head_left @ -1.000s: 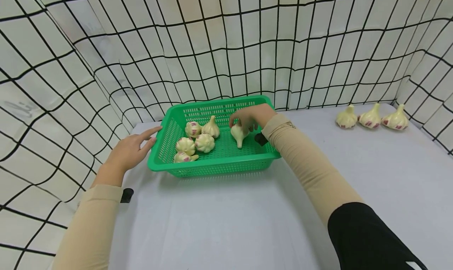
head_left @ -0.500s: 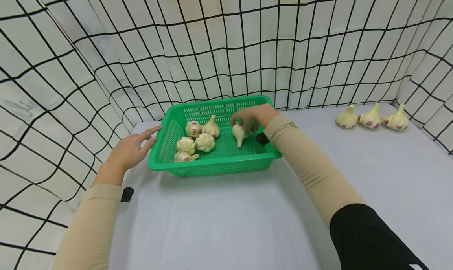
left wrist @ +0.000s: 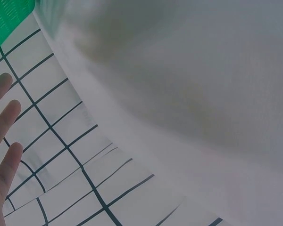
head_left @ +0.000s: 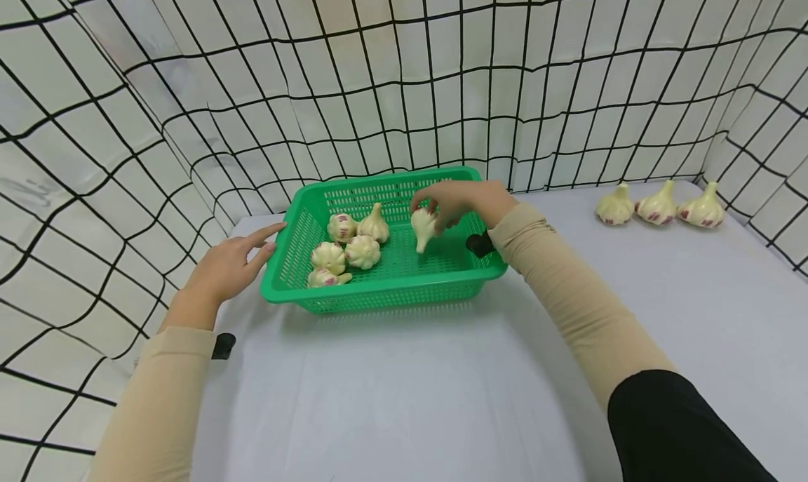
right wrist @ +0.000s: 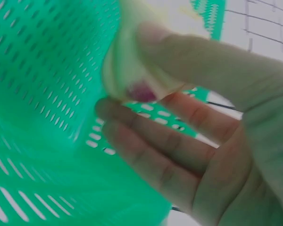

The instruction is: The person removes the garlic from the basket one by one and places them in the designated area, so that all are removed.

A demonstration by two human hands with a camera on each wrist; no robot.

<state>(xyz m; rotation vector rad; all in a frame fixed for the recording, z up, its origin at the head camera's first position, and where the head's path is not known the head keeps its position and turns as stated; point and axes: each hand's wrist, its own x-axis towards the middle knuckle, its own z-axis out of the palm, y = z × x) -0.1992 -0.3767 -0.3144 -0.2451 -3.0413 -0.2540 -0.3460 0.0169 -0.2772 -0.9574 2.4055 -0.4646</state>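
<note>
My right hand (head_left: 456,203) reaches into a green plastic basket (head_left: 404,285) and pinches a garlic bulb (head_left: 422,226) between thumb and fingers, its stem pointing down toward me. In the right wrist view the thumb presses the pale bulb (right wrist: 127,70), which shows a purple patch at its base. Several other garlic bulbs (head_left: 363,252) lie grouped in the basket's left half. At the basket's left rim, my left hand (head_left: 229,266) touches the edge with its fingertips, the fingers fairly straight. The left wrist view shows three of its fingers (left wrist: 7,117) extended.
Three more garlic bulbs (head_left: 658,204) stand in a row at the table's back right. Black-grid netting (head_left: 442,82) over white panels closes off the back and both sides of the white table (head_left: 404,398).
My right hand has risen slightly and lifted the garlic bulb a little, with the forearm shifting right. My left hand stays at the basket's rim.
</note>
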